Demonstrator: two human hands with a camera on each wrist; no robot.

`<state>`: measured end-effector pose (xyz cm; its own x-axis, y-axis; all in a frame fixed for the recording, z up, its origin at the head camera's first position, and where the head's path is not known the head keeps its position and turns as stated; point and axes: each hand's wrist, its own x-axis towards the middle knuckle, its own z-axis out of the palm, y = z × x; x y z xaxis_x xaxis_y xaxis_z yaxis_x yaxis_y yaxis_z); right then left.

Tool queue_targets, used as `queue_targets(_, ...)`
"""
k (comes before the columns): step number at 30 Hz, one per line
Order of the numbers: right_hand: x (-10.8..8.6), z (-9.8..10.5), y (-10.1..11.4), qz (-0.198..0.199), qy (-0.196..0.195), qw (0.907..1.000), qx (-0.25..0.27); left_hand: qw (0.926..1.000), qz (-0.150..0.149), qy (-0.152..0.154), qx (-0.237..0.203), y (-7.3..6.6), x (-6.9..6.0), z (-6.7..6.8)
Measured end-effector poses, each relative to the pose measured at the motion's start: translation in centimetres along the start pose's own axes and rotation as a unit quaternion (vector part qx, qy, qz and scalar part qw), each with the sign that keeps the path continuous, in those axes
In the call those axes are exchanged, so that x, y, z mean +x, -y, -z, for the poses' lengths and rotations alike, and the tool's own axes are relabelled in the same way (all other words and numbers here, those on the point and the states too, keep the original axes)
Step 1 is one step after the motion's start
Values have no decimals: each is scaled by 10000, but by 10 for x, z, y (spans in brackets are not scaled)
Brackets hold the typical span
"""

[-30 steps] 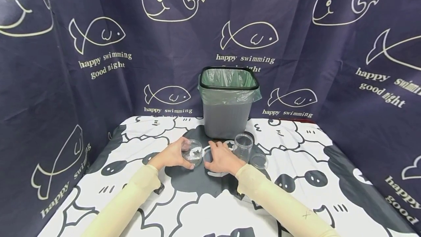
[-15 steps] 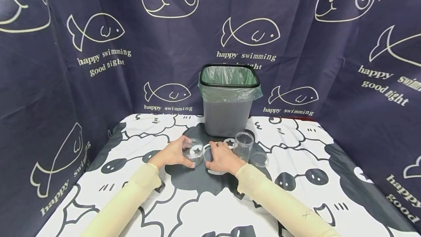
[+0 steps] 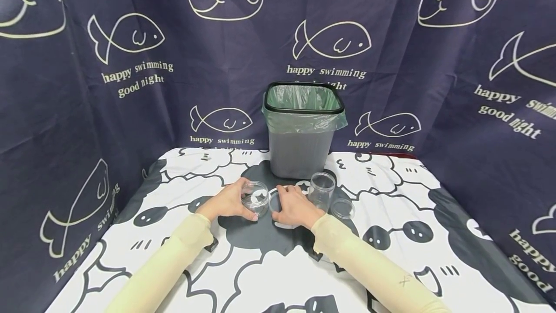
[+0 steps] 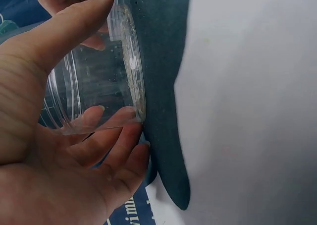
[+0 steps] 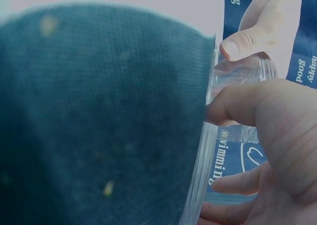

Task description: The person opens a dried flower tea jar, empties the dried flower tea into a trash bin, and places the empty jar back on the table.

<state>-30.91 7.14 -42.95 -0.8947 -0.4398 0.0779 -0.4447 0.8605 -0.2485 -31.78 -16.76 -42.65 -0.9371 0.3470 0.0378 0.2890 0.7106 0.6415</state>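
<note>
My left hand (image 3: 230, 201) grips a clear plastic jar (image 3: 256, 199), fingers and thumb around its wall. In the left wrist view the jar (image 4: 101, 81) stands on the cloth, with nothing visible inside. To its right, my right hand (image 3: 297, 208) holds a clear round lid (image 3: 274, 202) low at the cloth, between thumb and curled fingers. The hand covers much of that lid, while its ribbed edge (image 5: 199, 178) shows in the right wrist view. Beyond the right hand stands a taller clear jar (image 3: 322, 190). A second clear lid (image 3: 343, 208) lies beside it.
A grey waste bin (image 3: 299, 153) with a black rim and green liner stands at the back of the table. Black and white cartoon cloth (image 3: 278, 279) covers the tabletop. Navy curtains (image 3: 234, 71) with fish and whale drawings enclose the back and sides.
The head view has tilted slightly downward, so the scene sits higher in it. Both hands keep their hold with hardly any visible movement.
</note>
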Motion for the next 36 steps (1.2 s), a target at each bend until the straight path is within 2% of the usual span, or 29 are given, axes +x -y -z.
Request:
queue_targets(15, 2, 3, -2, -46, -8, 10000, 12, 9996, -81, 67, 247, -4, 0, 5)
queue_targets(30, -1, 0, -2, -92, 181, 9998, -18, 9999, -38, 134, 72, -2, -2, 2)
queue_targets(36, -2, 0, -2, -84, 237, 9997, 6, 9998, 2, 131, 161, -2, -2, 1)
